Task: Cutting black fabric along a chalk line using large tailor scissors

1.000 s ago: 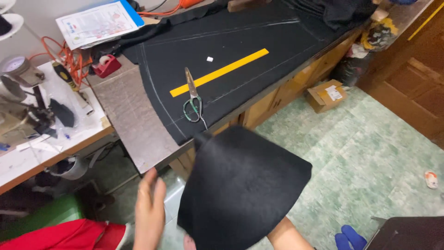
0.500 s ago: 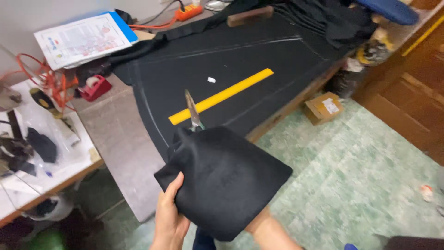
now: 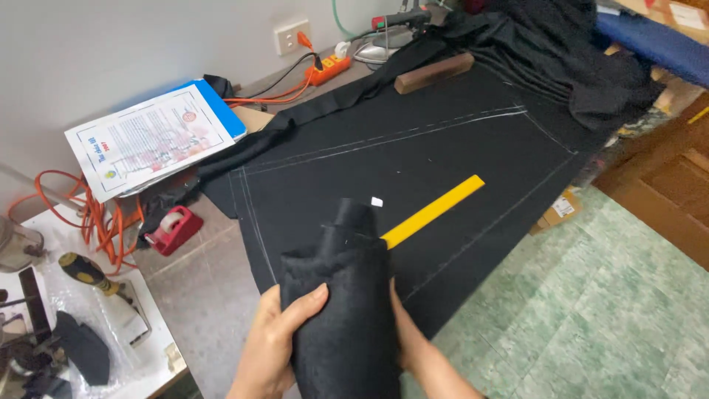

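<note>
— What shows of the person?

— Only two hands and forearms, at the bottom edge of the view. The left hand [image 3: 269, 347] shows its back and thumb; the right hand [image 3: 405, 336] is mostly hidden, with just its edge and wrist in sight.

— Anything worn?

— No gloves. No ring, watch or bracelet on the parts that show. The forearms are bare as far as the picture reaches, with no sleeve or cuff.

— And the fingers?

— The left thumb's nail looks short and unpainted; the other fingers are hidden.
</note>
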